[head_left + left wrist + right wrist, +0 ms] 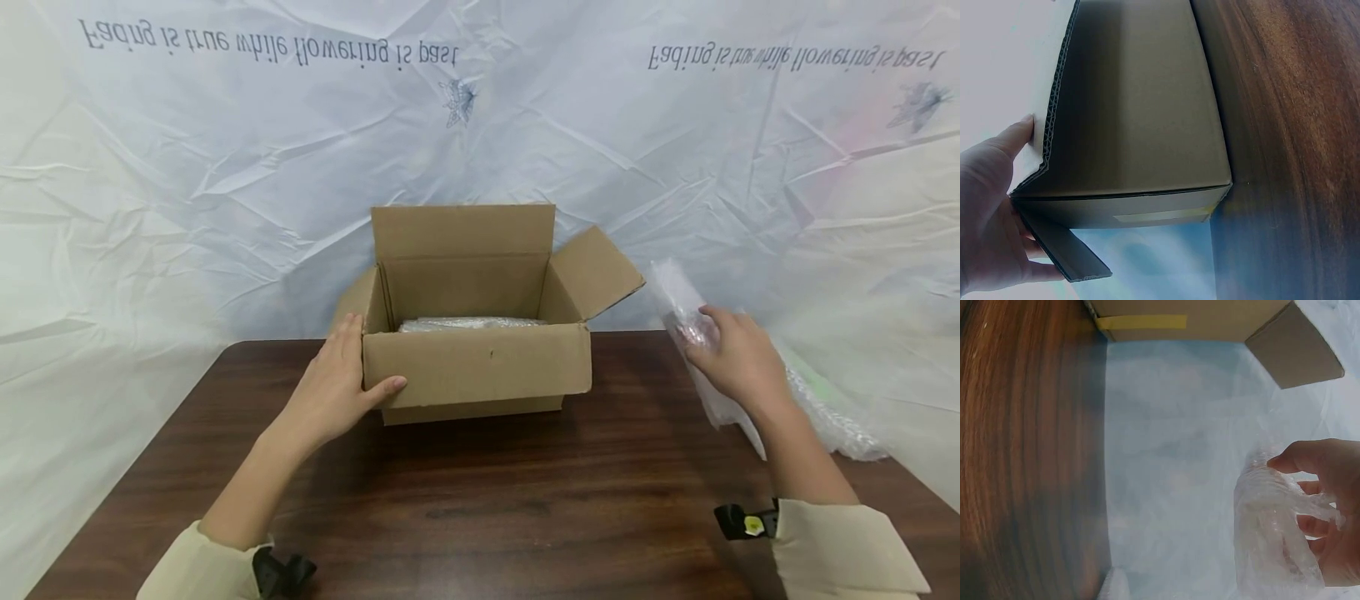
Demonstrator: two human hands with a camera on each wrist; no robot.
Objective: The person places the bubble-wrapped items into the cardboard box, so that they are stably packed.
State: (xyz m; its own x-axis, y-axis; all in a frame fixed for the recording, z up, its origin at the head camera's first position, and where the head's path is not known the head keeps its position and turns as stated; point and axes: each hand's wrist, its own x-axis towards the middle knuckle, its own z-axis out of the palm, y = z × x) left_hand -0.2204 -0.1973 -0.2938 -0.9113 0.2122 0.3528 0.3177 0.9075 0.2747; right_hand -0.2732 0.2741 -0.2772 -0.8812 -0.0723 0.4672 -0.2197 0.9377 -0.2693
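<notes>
An open cardboard box (pixel 480 362) stands at the middle back of the table, flaps spread outward. Clear plastic wrapping (pixel 472 323) shows inside, its contents hidden by the front flap. My left hand (pixel 337 375) grips the box's left front corner; its thumb lies on the front flap and its fingers lie along the left flap (pixel 1066 247). To the right of the box, my right hand (pixel 738 354) holds a bundle of clear bubble wrap (pixel 1272 550) between thumb and fingers. What is inside the bundle, if anything, cannot be made out.
More bubble wrap (pixel 836 417), with something pale green in it, lies at the table's right edge behind the right forearm. A wrinkled white printed sheet (pixel 300 167) hangs close behind the dark wooden table (pixel 480 517). Yellow tape (pixel 1141 322) runs along the box's side.
</notes>
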